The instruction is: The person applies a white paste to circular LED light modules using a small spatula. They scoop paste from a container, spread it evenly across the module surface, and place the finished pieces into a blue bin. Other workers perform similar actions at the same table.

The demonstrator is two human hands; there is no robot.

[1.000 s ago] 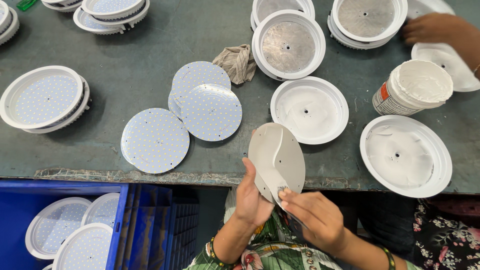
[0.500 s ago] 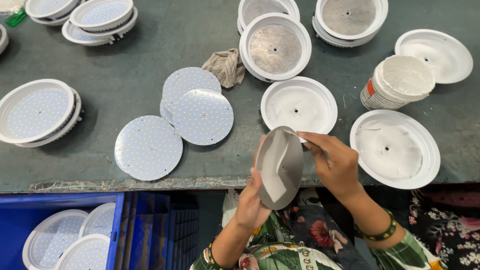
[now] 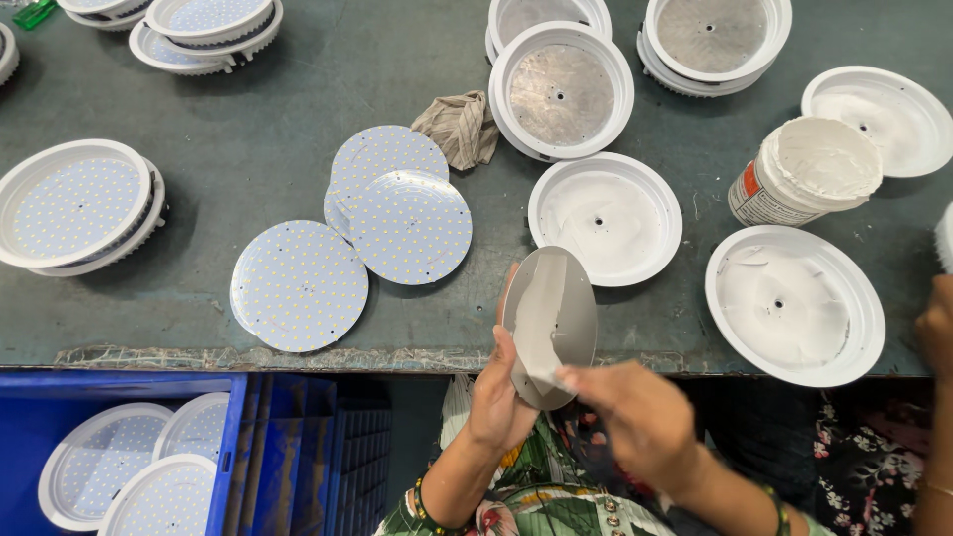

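Note:
My left hand point(image 3: 501, 392) holds a round grey metal disc point(image 3: 551, 323) upright by its edge, just in front of the table's near edge. A broad streak of white paste runs down the disc's face. My right hand point(image 3: 635, 417) is blurred, and its fingertips touch the disc's lower part where the paste is. Beyond the disc a white round housing point(image 3: 606, 218) coated with paste lies on the table.
Three loose LED discs point(image 3: 402, 223) lie mid-table beside a crumpled cloth point(image 3: 459, 127). An open tub of white paste point(image 3: 806, 171) stands right, among more white housings point(image 3: 794, 303). Stacked lamps point(image 3: 74, 203) sit left. A blue crate point(image 3: 139, 467) holds lamps below. Another person's hand point(image 3: 938, 328) is at the right edge.
My right hand has slid from the disc's upper right edge down to its lower part. The view has moved closer to the table.

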